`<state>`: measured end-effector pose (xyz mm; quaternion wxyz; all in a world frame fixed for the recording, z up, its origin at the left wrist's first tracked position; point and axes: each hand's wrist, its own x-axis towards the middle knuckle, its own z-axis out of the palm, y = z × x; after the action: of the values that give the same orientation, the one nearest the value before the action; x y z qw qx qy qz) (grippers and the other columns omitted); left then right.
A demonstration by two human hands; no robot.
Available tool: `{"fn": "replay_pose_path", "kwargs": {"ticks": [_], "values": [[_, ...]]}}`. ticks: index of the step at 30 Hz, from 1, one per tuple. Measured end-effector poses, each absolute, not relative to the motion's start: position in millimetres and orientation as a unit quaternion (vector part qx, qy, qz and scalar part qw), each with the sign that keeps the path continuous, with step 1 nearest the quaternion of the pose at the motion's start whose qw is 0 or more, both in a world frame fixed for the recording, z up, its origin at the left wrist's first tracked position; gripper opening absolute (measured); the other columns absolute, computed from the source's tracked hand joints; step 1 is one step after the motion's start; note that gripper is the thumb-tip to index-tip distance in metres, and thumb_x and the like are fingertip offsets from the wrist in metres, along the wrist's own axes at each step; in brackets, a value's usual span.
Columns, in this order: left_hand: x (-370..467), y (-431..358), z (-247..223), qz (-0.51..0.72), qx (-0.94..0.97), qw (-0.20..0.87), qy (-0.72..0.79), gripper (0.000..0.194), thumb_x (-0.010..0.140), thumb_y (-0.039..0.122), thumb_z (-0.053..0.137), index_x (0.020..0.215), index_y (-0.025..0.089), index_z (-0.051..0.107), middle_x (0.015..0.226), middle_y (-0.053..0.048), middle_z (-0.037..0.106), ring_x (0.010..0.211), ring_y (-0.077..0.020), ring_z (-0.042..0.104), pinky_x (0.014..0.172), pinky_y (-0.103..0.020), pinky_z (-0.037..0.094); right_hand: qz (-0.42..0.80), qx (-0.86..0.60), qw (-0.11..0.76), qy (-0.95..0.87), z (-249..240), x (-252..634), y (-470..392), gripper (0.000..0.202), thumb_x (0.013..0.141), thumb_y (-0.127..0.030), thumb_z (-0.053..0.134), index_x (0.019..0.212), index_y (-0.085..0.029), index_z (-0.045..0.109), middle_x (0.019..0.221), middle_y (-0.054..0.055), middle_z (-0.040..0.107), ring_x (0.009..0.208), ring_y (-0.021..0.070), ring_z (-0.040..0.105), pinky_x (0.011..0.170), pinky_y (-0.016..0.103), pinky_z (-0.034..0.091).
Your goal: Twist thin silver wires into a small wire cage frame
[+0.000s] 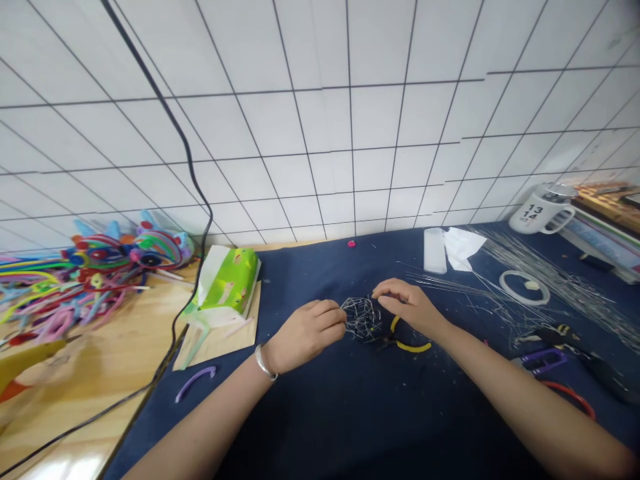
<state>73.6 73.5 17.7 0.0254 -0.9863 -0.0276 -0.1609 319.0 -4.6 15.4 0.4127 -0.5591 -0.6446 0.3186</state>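
A small cage-like frame of bent wire (361,317) is over the dark blue cloth, between both hands. My left hand (311,333), with a silver bangle at the wrist, has its fingers closed on the left side of that frame. At its upper right edge is my right hand (403,303), thumb and fingers curved around a gap, the fingertips beside the wire. Whether they touch it I cannot tell. Under and beside my right hand lie pliers with yellow-edged handles (414,347), their jaws near the frame.
A green tissue pack (227,283) lies at left, near colourful pipe cleaners (95,287). Many loose wires (550,273) spread at right with a wire coil (525,288), purple-handled scissors (545,361) and a white mug (537,212). A black cable (185,143) hangs down at left.
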Motion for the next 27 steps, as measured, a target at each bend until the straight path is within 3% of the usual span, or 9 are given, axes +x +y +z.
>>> {"fn": "replay_pose_path", "kwargs": {"ticks": [7, 16, 23, 27], "values": [[77, 67, 23, -0.164, -0.985, 0.052, -0.014, 0.015, 0.089, 0.018, 0.041, 0.09, 0.016, 0.056, 0.101, -0.007, 0.061, 0.098, -0.0203, 0.051, 0.076, -0.034, 0.046, 0.305, -0.576, 0.376, -0.658, 28, 308, -7, 0.01, 0.078, -0.027, 0.056, 0.077, -0.021, 0.064, 0.097, 0.005, 0.061, 0.086, 0.0198, 0.053, 0.072, 0.033, 0.043], [77, 63, 26, -0.159, -0.986, 0.041, -0.019, 0.017, 0.089, 0.016, 0.04, 0.099, 0.016, 0.055, 0.099, -0.008, 0.061, 0.097, -0.0209, 0.051, 0.077, -0.035, 0.047, 0.241, -0.573, 0.388, -0.681, 41, 296, -12, 0.006, 0.075, -0.02, 0.058, 0.076, -0.022, 0.064, 0.092, 0.004, 0.062, 0.089, 0.0196, 0.053, 0.078, 0.035, 0.042], [81, 59, 19, -0.196, -0.98, -0.005, -0.045, 0.043, 0.087, 0.007, 0.037, 0.129, 0.014, 0.035, 0.103, -0.012, 0.06, 0.093, -0.0201, 0.051, 0.077, -0.037, 0.05, 0.148, -0.522, 0.359, -0.759, 47, 284, -12, 0.01, 0.079, -0.019, 0.057, 0.084, -0.02, 0.065, 0.09, 0.005, 0.06, 0.095, 0.0191, 0.051, 0.087, 0.037, 0.04], [80, 60, 14, -0.214, -0.973, -0.046, -0.073, 0.053, 0.085, 0.007, 0.039, 0.136, 0.013, 0.025, 0.097, -0.011, 0.059, 0.09, -0.02, 0.051, 0.077, -0.038, 0.05, 0.18, -0.492, 0.342, -0.78, 53, 283, -14, 0.012, 0.08, -0.019, 0.056, 0.088, -0.02, 0.066, 0.096, 0.006, 0.06, 0.101, 0.0193, 0.049, 0.091, 0.037, 0.039]]}}
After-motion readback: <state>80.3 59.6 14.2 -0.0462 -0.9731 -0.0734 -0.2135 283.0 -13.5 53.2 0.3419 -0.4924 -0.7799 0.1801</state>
